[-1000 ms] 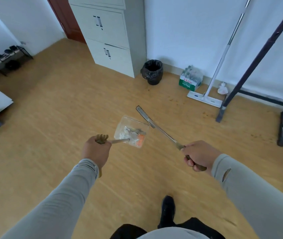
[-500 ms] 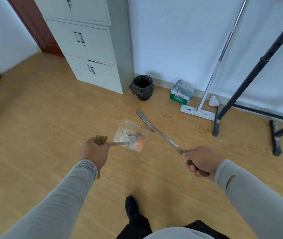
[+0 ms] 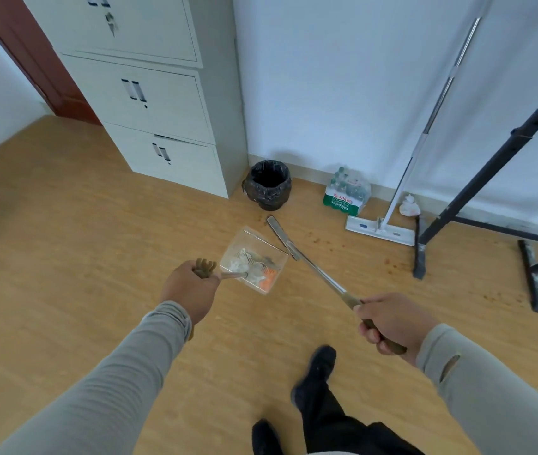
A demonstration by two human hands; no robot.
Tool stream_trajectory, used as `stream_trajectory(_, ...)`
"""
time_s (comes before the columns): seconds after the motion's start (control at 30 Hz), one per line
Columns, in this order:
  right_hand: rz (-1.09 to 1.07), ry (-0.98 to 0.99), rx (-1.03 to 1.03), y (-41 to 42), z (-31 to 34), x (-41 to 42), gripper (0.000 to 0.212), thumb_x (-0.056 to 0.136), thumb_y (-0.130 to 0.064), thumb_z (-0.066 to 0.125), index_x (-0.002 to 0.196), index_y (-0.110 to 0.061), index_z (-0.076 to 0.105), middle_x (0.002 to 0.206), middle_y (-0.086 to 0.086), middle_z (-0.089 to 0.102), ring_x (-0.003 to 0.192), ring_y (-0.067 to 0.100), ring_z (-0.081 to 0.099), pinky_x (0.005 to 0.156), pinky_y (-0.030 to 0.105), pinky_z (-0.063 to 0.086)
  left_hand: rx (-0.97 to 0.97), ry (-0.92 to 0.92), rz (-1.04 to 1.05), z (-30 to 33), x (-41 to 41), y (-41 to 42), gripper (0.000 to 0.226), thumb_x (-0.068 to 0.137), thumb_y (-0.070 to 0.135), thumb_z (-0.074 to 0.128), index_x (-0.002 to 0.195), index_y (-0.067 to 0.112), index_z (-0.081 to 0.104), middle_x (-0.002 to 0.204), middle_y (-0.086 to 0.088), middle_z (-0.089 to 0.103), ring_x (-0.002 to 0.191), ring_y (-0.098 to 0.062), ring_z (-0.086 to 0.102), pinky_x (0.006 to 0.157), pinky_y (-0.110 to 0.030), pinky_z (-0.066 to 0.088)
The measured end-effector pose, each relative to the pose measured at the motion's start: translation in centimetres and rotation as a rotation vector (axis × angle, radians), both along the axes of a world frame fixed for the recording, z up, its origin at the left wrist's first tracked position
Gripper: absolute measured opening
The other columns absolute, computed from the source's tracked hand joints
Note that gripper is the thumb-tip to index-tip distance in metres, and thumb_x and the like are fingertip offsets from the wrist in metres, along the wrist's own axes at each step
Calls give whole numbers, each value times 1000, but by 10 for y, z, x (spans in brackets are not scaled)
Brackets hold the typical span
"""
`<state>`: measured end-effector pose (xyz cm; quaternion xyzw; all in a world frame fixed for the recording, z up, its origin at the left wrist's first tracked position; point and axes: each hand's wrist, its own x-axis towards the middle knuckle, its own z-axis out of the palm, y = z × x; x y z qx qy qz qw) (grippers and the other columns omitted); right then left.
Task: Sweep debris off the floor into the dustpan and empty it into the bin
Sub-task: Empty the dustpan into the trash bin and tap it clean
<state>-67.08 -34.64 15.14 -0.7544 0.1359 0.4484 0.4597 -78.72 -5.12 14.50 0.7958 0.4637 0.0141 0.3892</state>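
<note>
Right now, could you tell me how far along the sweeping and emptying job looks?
Sweeping looks done: the clear dustpan already holds white and orange debris. In hand: the left hand grips the dustpan's handle, carrying it level above the floor, and the right hand grips the long-handled sweeper. Left: reaching the black-lined bin beside the cabinet and tipping the load in; small brown specks also remain on the floor.

Your left hand [image 3: 188, 290] grips the loaded clear dustpan [image 3: 254, 259], your right hand [image 3: 392, 323] the broom [image 3: 310, 261], facing the bin [image 3: 269, 183].
</note>
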Motion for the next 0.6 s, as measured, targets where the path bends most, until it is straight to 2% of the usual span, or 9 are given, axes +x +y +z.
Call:
stream_trajectory(0.17, -34, 17, 60, -5, -7, 56, 16, 100, -11, 54, 113, -9, 62, 67, 10, 53, 45, 13, 42, 42, 23, 31, 49, 36, -44, 5, 70, 21, 13, 92, 32, 67, 100, 22, 64, 85, 3, 67, 74, -19, 63, 66, -32, 48)
stream_trajectory(0.27, -32, 29, 117, -16, -5, 91, 16, 101, -10, 54, 111, -11, 65, 66, 9, 54, 45, 12, 42, 40, 24, 32, 73, 29, -49, 21, 119, 38, 13, 91, 30, 68, 101, 21, 69, 90, 5, 70, 79, -15, 64, 76, -34, 52)
stream_trajectory(0.37, -21, 34, 141, -21, -2, 127, 16, 101, -9, 53, 112, -11, 65, 67, 10, 53, 45, 12, 42, 39, 25, 33, 111, 6, -91, 41, 165, 52, 10, 91, 26, 70, 98, 19, 70, 89, 6, 68, 73, -8, 59, 72, -28, 45)
stream_trajectory(0.47, -36, 41, 168, -13, 3, 161, 19, 102, -9, 53, 117, -12, 63, 67, 11, 53, 44, 13, 41, 38, 25, 34, 146, -19, -127, 60, 204, 65, 7, 91, 23, 71, 95, 18, 69, 85, 8, 66, 72, -9, 59, 67, -25, 45)
stream_trajectory(0.6, -16, -35, 206, 10, 16, 199, 18, 101, -9, 53, 116, -12, 64, 68, 11, 53, 45, 12, 42, 38, 25, 34, 127, -104, -124, 79, 248, 91, 8, 88, 19, 73, 96, 17, 72, 95, 5, 71, 89, -17, 67, 86, -33, 53)
